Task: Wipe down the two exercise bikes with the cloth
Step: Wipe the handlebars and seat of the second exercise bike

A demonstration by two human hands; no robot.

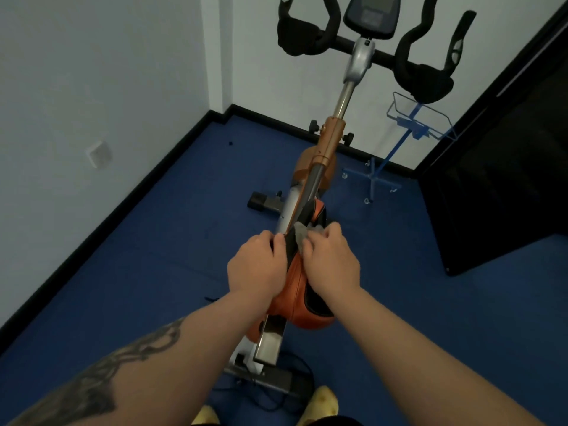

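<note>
head view: left hand (pixel 256 265) grips seat (pixel 299 290) nose, right hand (pixel 330 259) fingers curl round cloth (pixel 302 238) w/ it pressed there (bike (pixel 332 142) one). next probably: rub back along seat, then frame.

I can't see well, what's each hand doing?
Left hand: gripping the saddle.
Right hand: holding the cloth on the saddle.

No text is legible, even on the bike's console (pixel 371 14).

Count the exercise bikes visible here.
1: the orange exercise bike directly ahead, its saddle under both hands. A second bike is out of view.
</note>
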